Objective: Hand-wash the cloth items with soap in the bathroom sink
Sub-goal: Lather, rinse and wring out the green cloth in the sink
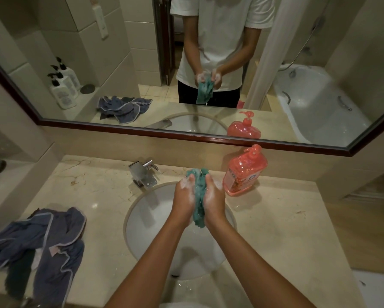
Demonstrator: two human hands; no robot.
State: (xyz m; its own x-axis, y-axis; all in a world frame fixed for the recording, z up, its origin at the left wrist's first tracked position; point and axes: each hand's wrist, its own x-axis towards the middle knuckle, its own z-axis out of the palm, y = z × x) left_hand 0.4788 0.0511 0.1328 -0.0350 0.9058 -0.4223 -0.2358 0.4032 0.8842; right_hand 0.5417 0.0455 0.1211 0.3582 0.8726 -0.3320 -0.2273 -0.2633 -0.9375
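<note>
Between both hands (184, 198), teal cloth (198, 196) upright.

I hold a green cloth (198, 196) between my two hands, above the white sink (146, 218). My left hand (184, 196) and my right hand (214, 195) both squeeze it, and they have white soap bubbles on them. A pink soap bottle (244, 172) stands near my right hand. The tap (143, 173) is behind the sink. Blue cloths (42, 245) lie crumpled on the counter (286, 230) to my left. The mirror (186, 63) shows me.
</note>
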